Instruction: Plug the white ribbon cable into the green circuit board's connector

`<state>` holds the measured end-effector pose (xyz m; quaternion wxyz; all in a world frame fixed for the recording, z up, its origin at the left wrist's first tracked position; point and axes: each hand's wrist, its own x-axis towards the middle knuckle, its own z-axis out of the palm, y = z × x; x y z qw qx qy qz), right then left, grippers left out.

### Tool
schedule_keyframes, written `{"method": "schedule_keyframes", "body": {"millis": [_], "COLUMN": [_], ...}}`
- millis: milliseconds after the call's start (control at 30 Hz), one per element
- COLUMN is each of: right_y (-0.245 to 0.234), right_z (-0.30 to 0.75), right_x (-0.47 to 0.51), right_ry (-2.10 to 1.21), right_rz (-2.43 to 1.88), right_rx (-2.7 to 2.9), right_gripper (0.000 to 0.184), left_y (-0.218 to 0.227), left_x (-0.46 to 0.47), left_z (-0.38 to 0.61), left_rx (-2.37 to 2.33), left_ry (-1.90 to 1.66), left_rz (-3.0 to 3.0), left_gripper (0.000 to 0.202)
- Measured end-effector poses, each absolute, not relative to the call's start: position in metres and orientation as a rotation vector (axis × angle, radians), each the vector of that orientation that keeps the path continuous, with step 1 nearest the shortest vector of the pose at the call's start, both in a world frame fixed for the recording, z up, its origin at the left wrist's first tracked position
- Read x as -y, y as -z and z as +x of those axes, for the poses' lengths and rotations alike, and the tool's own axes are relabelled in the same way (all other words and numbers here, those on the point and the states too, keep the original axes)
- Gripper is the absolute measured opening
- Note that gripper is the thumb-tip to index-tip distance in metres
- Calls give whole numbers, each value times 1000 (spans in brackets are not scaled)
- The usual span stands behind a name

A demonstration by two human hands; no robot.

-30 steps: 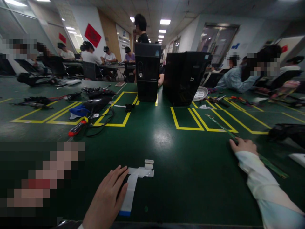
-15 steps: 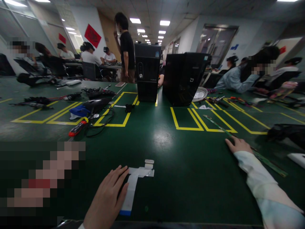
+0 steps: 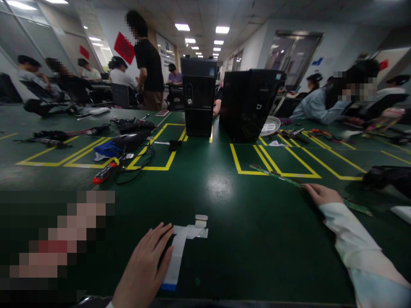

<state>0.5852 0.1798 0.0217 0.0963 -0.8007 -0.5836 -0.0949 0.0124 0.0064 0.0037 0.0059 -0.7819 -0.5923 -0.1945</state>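
My left hand (image 3: 145,256) lies palm down with its fingers stretched out, its fingertips at the left end of a white flat ribbon cable (image 3: 178,259). The cable lies flat, with a blue-edged end near me and a small connector at its far end. On the right, my right hand (image 3: 323,194) is closed on a long, thin green circuit board strip (image 3: 278,174). One end of the strip reaches over the yellow tape and the other sticks out behind my hand. My right fingertips are partly hidden.
Two black computer towers (image 3: 198,98) (image 3: 247,107) stand at the back of the green table (image 3: 244,256). A red-handled screwdriver (image 3: 105,172) and black cables lie at left, a white basket (image 3: 270,126) at back right. Several people sit around; a standing person (image 3: 149,64) is behind the table.
My right hand has turned the circuit board strip so its far end swings left and nearer. My left hand and the ribbon cable stay put. The standing person has moved left.
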Motion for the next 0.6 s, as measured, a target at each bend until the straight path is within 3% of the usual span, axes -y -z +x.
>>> {"method": "schedule_keyframes", "body": {"millis": [133,433,600], "right_y": [-27,-12,-9], "right_z": [575,579,599], "right_x": [-177,-166,-169], "right_ry": [112,169,62], "right_rz": [-2468,-2763,-2760], "right_rx": [1670,1017,1141], "right_gripper": [42,70,66], "left_y": [-2,0,-1], "left_x": [-6,-7,-7], "left_z": [11,10,11], "left_rx": [1874,1883,1837], "left_ry": [581,564,561], "left_rz": [-2441,-2445,-2449], "left_gripper": [43,44,44]}}
